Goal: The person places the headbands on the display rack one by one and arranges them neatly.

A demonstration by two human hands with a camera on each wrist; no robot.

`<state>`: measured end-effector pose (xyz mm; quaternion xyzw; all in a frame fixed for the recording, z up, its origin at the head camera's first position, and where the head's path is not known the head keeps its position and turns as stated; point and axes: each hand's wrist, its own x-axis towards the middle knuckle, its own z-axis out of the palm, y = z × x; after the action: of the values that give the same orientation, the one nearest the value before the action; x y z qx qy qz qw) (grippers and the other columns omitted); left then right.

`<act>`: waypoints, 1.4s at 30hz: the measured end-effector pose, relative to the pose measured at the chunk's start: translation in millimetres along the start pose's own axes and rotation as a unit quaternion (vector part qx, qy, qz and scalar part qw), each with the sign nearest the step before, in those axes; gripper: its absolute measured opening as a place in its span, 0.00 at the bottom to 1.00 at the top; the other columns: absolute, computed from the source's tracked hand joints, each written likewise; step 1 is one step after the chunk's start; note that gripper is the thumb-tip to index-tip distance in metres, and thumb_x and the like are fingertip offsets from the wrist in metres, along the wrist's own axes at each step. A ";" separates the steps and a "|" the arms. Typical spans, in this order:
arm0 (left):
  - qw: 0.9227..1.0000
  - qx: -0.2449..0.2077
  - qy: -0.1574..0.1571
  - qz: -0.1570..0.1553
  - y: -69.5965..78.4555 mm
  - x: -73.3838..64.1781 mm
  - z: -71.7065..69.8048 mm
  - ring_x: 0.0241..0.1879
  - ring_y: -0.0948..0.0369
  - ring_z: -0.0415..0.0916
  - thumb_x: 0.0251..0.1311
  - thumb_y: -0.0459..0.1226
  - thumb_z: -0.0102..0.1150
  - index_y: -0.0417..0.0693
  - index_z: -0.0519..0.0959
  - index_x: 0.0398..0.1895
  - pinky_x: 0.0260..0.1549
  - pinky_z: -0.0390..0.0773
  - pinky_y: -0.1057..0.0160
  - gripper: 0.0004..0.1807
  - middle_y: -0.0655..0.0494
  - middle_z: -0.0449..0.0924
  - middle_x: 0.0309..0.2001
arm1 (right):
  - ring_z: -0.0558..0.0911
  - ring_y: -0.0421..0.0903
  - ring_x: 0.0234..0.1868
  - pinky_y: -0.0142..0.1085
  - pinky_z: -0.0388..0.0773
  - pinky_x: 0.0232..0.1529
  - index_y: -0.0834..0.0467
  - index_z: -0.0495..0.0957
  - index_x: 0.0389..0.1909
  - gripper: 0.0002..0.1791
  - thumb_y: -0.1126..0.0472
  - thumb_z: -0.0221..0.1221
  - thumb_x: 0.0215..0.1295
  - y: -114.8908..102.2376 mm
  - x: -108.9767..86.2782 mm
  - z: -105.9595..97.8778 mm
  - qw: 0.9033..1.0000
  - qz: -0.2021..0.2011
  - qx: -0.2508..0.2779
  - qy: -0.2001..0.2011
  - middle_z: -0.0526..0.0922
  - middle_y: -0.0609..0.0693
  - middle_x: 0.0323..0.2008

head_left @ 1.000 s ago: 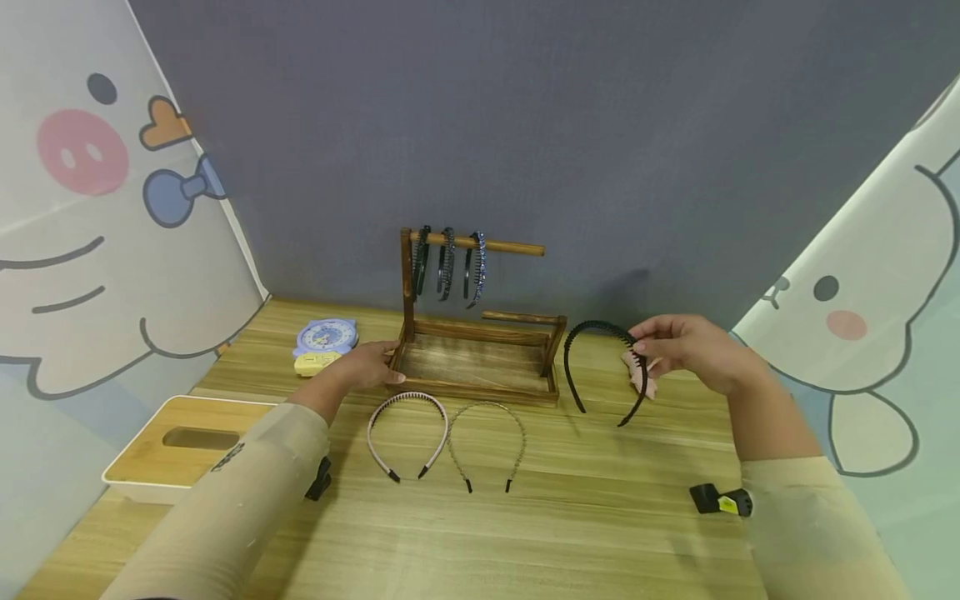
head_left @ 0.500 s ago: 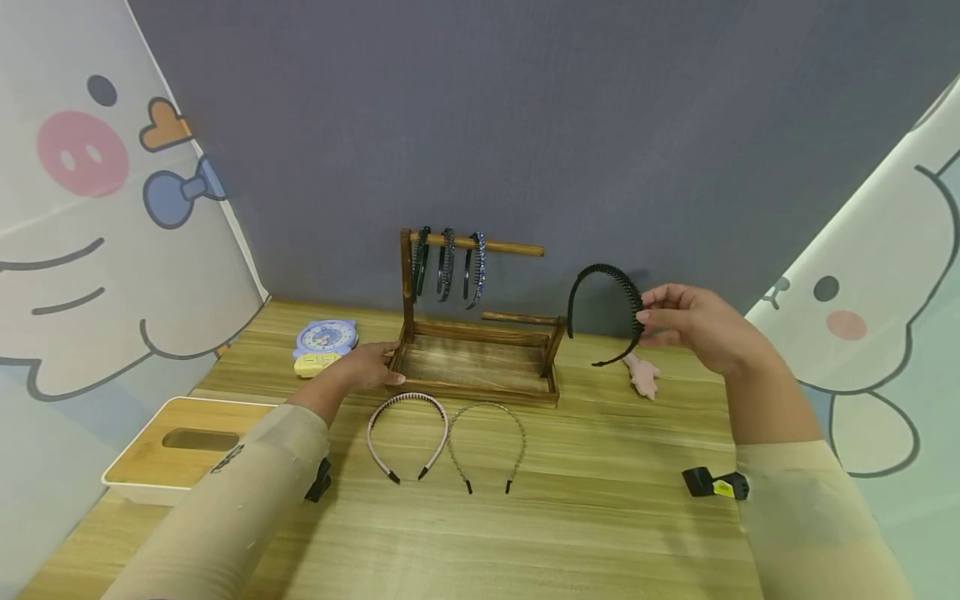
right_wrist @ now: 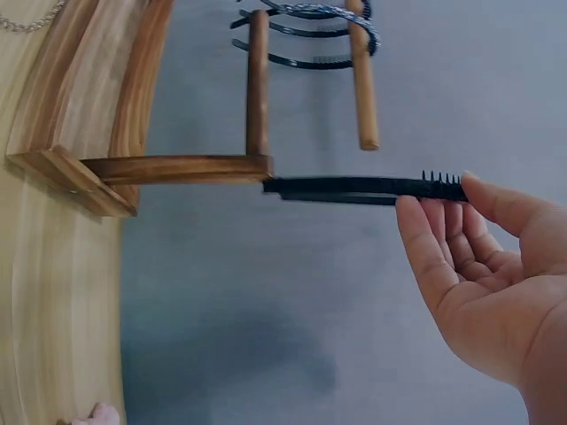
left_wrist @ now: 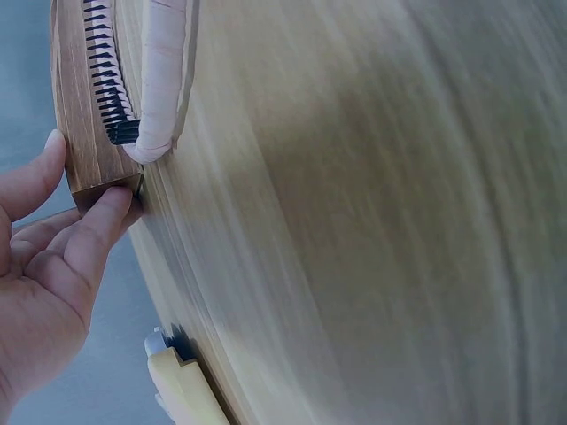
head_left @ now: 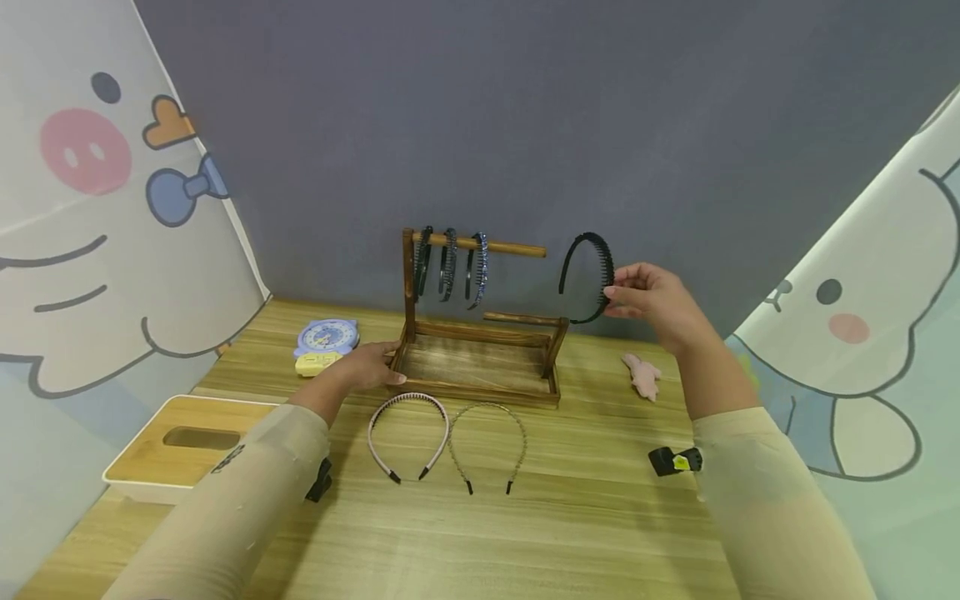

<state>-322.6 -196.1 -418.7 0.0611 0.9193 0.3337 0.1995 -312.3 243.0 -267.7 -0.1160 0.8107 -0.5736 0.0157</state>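
My right hand pinches a black toothed headband between thumb and fingers, raised off the table. Its loop stands upright just right of the wooden rack, past the tip of the upper bar. In the right wrist view the black headband is edge-on, one end overlapping the corner of the short lower bar's post. My left hand grips the left end of the rack's tray. Three dark headbands hang from the upper bar, the rightmost a glittery blue headband.
On the table before the rack lie a pink headband and a thin gold headband. A pink hair clip lies at right. Left stand a blue-and-yellow clock and a wood-lidded tissue box. A grey wall rises behind.
My right hand has lifted the black headband from beside the pink clip, up and left toward the upper bar, turning its loop. The left hand stays on the rack.
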 end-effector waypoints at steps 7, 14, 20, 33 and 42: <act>1.000 -0.002 0.002 0.003 1.6 -1.1 0.0 0.71 0.38 0.57 0.66 0.42 0.60 0.44 0.46 0.79 0.67 0.61 0.39 0.45 0.34 0.58 0.73 | 0.79 0.47 0.43 0.39 0.84 0.48 0.63 0.68 0.52 0.16 0.61 0.59 0.70 0.5 18.3 17.6 1.000 -0.012 0.009 0.020 0.74 0.52 0.43; 1.000 0.002 0.000 0.005 1.1 -0.5 0.9 0.71 0.38 0.56 0.66 0.43 0.61 0.43 0.46 0.79 0.67 0.62 0.40 0.46 0.34 0.57 0.73 | 0.79 0.48 0.44 0.37 0.83 0.48 0.63 0.68 0.52 0.16 0.62 0.59 0.69 -0.7 31.5 35.3 0.999 -0.017 0.022 0.018 0.72 0.53 0.44; 1.000 0.001 -0.001 0.004 1.1 -0.3 -0.9 0.71 0.39 0.57 0.66 0.43 0.61 0.44 0.45 0.79 0.67 0.62 0.40 0.46 0.35 0.58 0.73 | 0.78 0.47 0.43 0.44 0.82 0.52 0.63 0.69 0.52 0.15 0.64 0.59 0.69 0.9 43.8 51.5 0.999 -0.020 0.030 0.019 0.72 0.53 0.44; 1.000 0.005 0.005 0.007 0.4 1.2 -0.6 0.72 0.38 0.55 0.66 0.44 0.61 0.45 0.46 0.79 0.68 0.60 0.39 0.46 0.35 0.57 0.73 | 0.80 0.48 0.44 0.45 0.82 0.52 0.63 0.70 0.52 0.16 0.63 0.61 0.68 -0.2 59.7 90.1 1.000 -0.006 0.007 0.017 0.75 0.51 0.43; 1.000 0.007 0.007 0.008 -0.5 1.5 0.9 0.71 0.38 0.56 0.66 0.44 0.61 0.44 0.46 0.79 0.68 0.61 0.39 0.46 0.34 0.57 0.73 | 0.79 0.52 0.46 0.49 0.80 0.55 0.66 0.69 0.54 0.18 0.63 0.60 0.68 5.0 68.1 107.3 1.000 -0.002 0.004 0.000 0.73 0.53 0.43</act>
<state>-323.6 -195.6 -420.2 0.0678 0.9222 0.3297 0.1902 -362.4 131.2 -301.7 -0.1181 0.8084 -0.5765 0.0153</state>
